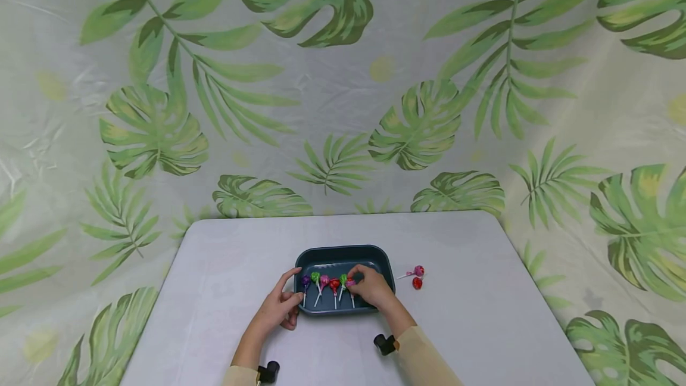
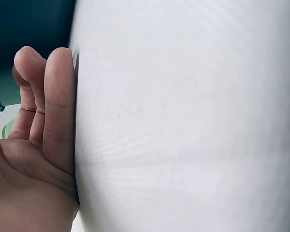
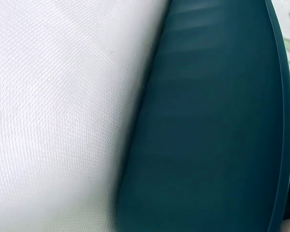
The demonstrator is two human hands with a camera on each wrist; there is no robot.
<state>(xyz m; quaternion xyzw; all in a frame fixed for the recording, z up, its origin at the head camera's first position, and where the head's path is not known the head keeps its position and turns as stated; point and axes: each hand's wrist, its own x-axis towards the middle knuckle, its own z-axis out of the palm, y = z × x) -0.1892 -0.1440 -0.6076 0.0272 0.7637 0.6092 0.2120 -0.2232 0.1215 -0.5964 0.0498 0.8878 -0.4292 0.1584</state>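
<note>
A dark teal tray (image 1: 343, 313) lies on the white table, with several wrapped lollipops in a row inside. From left to right show a purple lollipop (image 1: 306, 280), a green lollipop (image 1: 315, 277), a pink lollipop (image 1: 324, 279), a red lollipop (image 1: 334, 284) and a second green lollipop (image 1: 343, 279). At the row's right end my right hand (image 1: 372, 288) pinches a pink-and-red lollipop (image 1: 351, 283), its stick pointing toward me. My left hand (image 1: 277, 308) holds the tray's left side, thumb at the rim. In the left wrist view, fingers (image 2: 59, 106) lie bent beside the tray wall.
Right of the tray, a loose pink lollipop (image 1: 419, 270) and a loose red lollipop (image 1: 417, 283) lie close together on the table (image 1: 461, 320). Behind the table hangs a leaf-patterned cloth (image 1: 343, 106).
</note>
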